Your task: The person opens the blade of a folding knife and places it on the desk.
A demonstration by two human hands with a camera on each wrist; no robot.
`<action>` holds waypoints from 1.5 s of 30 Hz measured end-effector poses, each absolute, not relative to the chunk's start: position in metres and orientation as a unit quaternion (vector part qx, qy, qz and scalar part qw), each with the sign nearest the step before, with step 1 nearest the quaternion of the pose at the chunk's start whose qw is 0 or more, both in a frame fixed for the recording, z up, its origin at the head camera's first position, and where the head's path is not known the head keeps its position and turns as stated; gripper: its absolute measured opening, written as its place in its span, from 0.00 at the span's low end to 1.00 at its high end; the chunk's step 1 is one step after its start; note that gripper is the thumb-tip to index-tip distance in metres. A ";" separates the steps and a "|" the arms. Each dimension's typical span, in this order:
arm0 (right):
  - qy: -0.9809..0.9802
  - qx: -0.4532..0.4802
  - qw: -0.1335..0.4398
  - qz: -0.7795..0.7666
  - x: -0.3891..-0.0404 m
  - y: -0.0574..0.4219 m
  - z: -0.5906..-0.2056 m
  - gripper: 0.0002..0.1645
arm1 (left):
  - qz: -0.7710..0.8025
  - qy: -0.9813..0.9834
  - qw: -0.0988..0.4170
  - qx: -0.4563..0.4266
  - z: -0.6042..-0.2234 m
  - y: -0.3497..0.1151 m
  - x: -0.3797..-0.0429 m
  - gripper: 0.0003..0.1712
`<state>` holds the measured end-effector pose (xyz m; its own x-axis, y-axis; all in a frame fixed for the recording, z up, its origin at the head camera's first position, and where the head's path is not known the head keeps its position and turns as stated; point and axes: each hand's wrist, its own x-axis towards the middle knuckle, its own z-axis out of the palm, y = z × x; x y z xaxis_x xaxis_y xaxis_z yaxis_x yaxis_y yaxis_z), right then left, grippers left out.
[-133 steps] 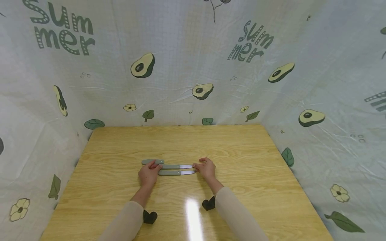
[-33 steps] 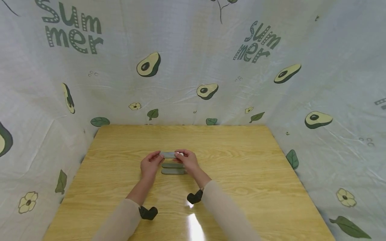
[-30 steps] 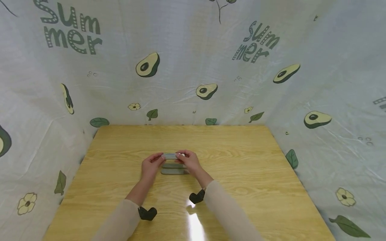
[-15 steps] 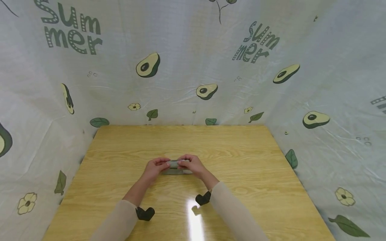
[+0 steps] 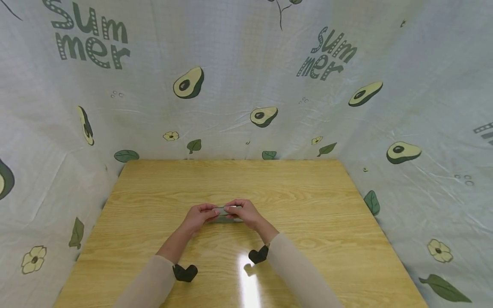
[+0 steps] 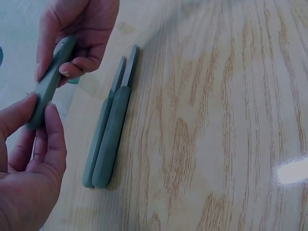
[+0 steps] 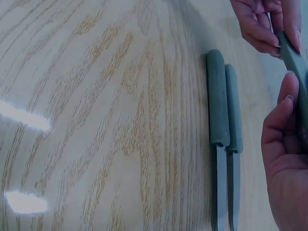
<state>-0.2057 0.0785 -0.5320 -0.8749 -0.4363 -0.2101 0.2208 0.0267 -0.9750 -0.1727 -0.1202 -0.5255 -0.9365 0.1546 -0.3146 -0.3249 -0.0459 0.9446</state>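
In the head view, both hands meet over the middle of the table. My left hand (image 5: 198,217) pinches the butt end of a green-handled folding knife (image 6: 50,79) between thumb and fingers. At the other end, near a small rivet, my right hand (image 5: 247,214) grips the same handle. Its blade does not show, and the right fingers cover part of that end. Two matching knives lie side by side on the wood with blades out: a nearer knife (image 6: 113,137) and a farther knife (image 6: 98,139). Seen from the head, the hands largely hide them.
The light wood table (image 5: 308,201) is bordered by a hanging white cloth (image 5: 227,51) printed with avocados and leaves. A dark wrist camera sits on the left wrist (image 5: 185,273) and another on the right wrist (image 5: 258,255). Glare (image 5: 249,282) marks the table's front.
Earlier, a handle lay on the table at the left and the hands were on a bladed knife. Later both hands held one knife farther back; they have since brought it nearer, over the other two.
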 end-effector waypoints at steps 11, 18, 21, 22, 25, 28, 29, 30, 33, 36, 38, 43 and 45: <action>0.714 -0.058 0.216 -0.663 -0.202 0.073 -0.528 0.15 | 0.712 0.680 0.164 -0.057 -0.530 -0.120 -0.170 0.17; 0.754 -0.031 0.159 -0.636 -0.203 0.072 -0.528 0.14 | 0.714 0.679 0.159 -0.068 -0.531 -0.118 -0.170 0.17; 0.752 -0.026 0.159 -0.639 -0.202 0.072 -0.525 0.14 | 0.716 0.677 0.159 -0.067 -0.530 -0.119 -0.170 0.16; 0.749 -0.025 0.160 -0.642 -0.201 0.072 -0.521 0.14 | 0.717 0.676 0.160 -0.067 -0.530 -0.119 -0.170 0.16; 0.741 -0.027 0.174 -0.648 -0.196 0.073 -0.508 0.12 | 0.708 0.684 0.165 -0.062 -0.530 -0.121 -0.170 0.15; 0.748 -0.052 0.199 -0.631 -0.192 0.077 -0.492 0.12 | 0.678 0.712 0.173 -0.056 -0.530 -0.122 -0.169 0.15; 0.753 -0.062 0.212 -0.620 -0.192 0.078 -0.488 0.12 | 0.662 0.727 0.176 -0.051 -0.530 -0.123 -0.169 0.15; 0.761 -0.076 0.219 -0.605 -0.195 0.080 -0.490 0.12 | 0.646 0.740 0.181 -0.044 -0.530 -0.124 -0.169 0.15; 0.785 -0.111 0.241 -0.560 -0.202 0.082 -0.499 0.13 | 0.624 0.754 0.205 -0.008 -0.531 -0.125 -0.168 0.17; 0.798 -0.129 0.249 -0.533 -0.208 0.082 -0.513 0.14 | 0.626 0.746 0.223 0.027 -0.530 -0.125 -0.166 0.16; 0.799 -0.130 0.253 -0.529 -0.208 0.082 -0.513 0.14 | 0.633 0.738 0.230 0.038 -0.530 -0.125 -0.166 0.16; 0.798 -0.125 0.243 -0.537 -0.208 0.083 -0.513 0.13 | 0.637 0.737 0.227 0.023 -0.528 -0.124 -0.165 0.18; 0.798 -0.124 0.233 -0.541 -0.208 0.083 -0.511 0.11 | 0.635 0.739 0.222 0.012 -0.528 -0.123 -0.165 0.19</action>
